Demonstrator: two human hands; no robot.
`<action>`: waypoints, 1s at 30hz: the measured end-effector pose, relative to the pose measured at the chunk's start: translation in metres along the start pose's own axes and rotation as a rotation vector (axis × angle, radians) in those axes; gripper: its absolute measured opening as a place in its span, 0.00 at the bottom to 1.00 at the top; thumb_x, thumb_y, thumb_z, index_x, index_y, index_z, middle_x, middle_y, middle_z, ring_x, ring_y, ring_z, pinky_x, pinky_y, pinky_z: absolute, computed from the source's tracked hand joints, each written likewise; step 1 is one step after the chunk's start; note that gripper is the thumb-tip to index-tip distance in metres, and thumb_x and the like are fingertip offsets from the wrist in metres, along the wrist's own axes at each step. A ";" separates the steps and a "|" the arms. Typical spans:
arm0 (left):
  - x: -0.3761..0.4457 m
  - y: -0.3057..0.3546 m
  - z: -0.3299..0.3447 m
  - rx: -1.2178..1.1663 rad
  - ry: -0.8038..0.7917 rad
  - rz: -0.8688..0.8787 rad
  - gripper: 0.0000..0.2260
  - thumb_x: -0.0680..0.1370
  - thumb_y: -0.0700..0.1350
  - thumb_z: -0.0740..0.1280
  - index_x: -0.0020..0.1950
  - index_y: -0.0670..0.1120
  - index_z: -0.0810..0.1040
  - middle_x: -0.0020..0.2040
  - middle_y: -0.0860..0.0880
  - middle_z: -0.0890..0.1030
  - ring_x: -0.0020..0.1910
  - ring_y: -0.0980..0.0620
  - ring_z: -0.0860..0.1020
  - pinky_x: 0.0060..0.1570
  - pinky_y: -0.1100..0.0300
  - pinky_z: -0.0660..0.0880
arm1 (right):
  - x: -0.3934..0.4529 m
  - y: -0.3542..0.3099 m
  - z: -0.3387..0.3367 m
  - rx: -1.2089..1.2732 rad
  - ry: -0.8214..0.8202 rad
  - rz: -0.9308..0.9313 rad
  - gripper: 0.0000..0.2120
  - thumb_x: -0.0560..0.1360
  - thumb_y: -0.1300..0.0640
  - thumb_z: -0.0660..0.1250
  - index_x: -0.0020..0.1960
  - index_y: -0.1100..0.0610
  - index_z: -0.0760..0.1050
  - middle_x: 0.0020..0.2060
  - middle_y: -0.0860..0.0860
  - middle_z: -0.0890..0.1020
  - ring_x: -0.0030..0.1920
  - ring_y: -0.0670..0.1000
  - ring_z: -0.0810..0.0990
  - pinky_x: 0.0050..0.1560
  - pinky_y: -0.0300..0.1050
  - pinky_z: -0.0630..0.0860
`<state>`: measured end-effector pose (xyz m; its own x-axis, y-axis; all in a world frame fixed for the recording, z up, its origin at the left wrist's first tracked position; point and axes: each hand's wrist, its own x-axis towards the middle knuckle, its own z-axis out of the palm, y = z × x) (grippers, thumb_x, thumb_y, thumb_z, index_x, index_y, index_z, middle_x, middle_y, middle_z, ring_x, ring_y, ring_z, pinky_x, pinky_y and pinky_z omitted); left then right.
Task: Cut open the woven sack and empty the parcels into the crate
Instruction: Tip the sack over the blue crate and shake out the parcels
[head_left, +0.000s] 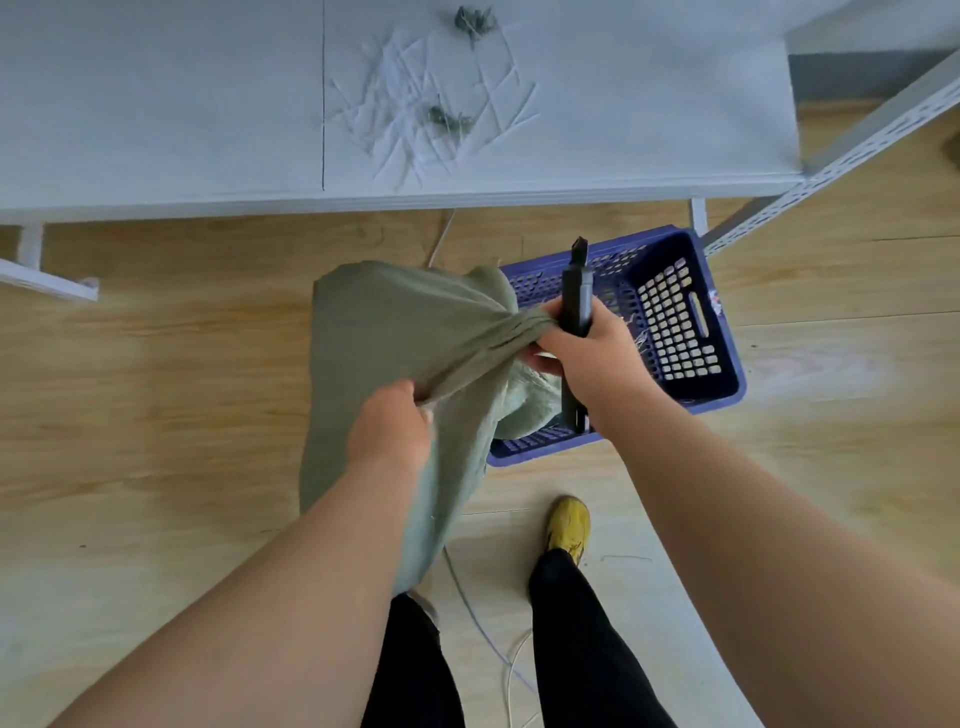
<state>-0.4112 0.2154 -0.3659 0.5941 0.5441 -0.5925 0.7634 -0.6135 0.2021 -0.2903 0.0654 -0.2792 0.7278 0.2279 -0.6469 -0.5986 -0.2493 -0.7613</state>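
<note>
While the person stands on the wooden floor (156, 415), both hands are on a green woven sack (374, 343) that hangs in front of the legs. The left hand (389, 431) grips a fold of the sack near its middle, with the fingers curled into the cloth. The right hand (582, 353) holds the gathered, twisted end of the sack and, in the same fist, a black cutter (575, 312). The cutter stands almost upright in this hand; its tip points toward the white table (156, 104) and its back end comes out below the wrist. The fingers of the right hand are closed tight around both things.

The sack looks limp and flat. Its upper part lies over the near left corner of a blue plastic crate (675, 312), and its lower part drops down beside the left forearm. The crate stands on the floor, close to the right front leg of the table. Its walls have many small holes and a handle slot. I cannot tell whether parcels are inside it, because the sack and the hand cover much of the bottom.

On the table top, near the middle, lies a loose heap of white strips (415, 104) with two small dark tufts among them. At the right edge a white perforated metal rail (857, 135) runs at a slant. One yellow shoe (569, 522) and black trousers (582, 639) show below, and thin white cords (514, 670) lie on the floor between the feet.
</note>
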 end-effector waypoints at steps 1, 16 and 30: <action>0.000 0.004 0.000 0.013 0.058 -0.029 0.05 0.77 0.43 0.64 0.52 0.45 0.74 0.53 0.42 0.80 0.53 0.40 0.77 0.42 0.54 0.71 | 0.002 -0.001 -0.006 0.004 0.011 -0.002 0.04 0.75 0.70 0.65 0.47 0.63 0.74 0.42 0.61 0.80 0.41 0.55 0.82 0.48 0.49 0.82; -0.033 0.084 -0.079 -0.291 0.235 0.309 0.09 0.76 0.38 0.67 0.54 0.44 0.83 0.52 0.47 0.83 0.51 0.50 0.78 0.46 0.68 0.65 | -0.033 -0.025 -0.033 -0.289 0.100 -0.050 0.14 0.71 0.52 0.74 0.56 0.49 0.79 0.49 0.47 0.81 0.47 0.49 0.81 0.52 0.51 0.79; -0.039 0.131 -0.081 -0.787 -0.090 0.106 0.13 0.76 0.38 0.69 0.60 0.42 0.78 0.44 0.51 0.81 0.43 0.53 0.80 0.45 0.60 0.78 | -0.042 0.017 -0.026 -0.136 0.342 0.193 0.06 0.72 0.56 0.71 0.39 0.48 0.74 0.37 0.51 0.82 0.42 0.54 0.82 0.45 0.49 0.79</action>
<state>-0.3141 0.1601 -0.2531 0.6762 0.4363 -0.5935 0.6790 -0.0567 0.7319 -0.3227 0.0270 -0.2640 0.6893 -0.1553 -0.7077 -0.7021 -0.3839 -0.5997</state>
